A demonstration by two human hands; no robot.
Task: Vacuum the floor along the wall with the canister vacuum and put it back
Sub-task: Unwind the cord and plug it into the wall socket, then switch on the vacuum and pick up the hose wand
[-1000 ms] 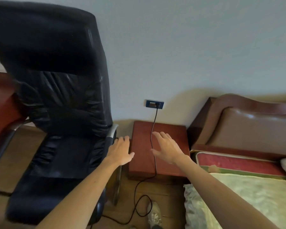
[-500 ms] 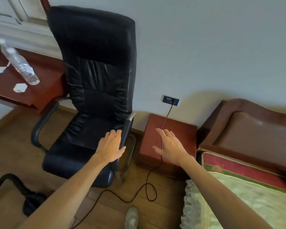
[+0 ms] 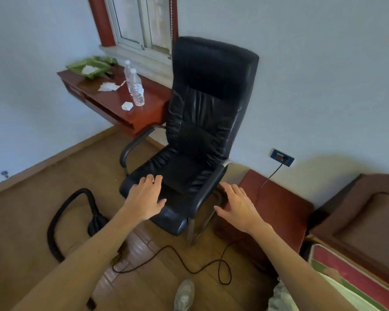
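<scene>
Head view | left hand (image 3: 145,199), right hand (image 3: 238,204): fingers spread, empty | vacuum hose (image 3: 61,218) left of both

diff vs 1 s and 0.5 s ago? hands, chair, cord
The view pulled back and swung left: desk, bottles and vacuum hose came into view. Left hand went from the chair's armrest to over the seat front; right hand from over the red cabinet toward the armrest. Both stayed open and empty; cord stayed plugged into the outlet.

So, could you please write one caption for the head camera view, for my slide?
Both empty hands, left hand and right hand, reach toward a black office chair beside the vacuum hose.
</scene>
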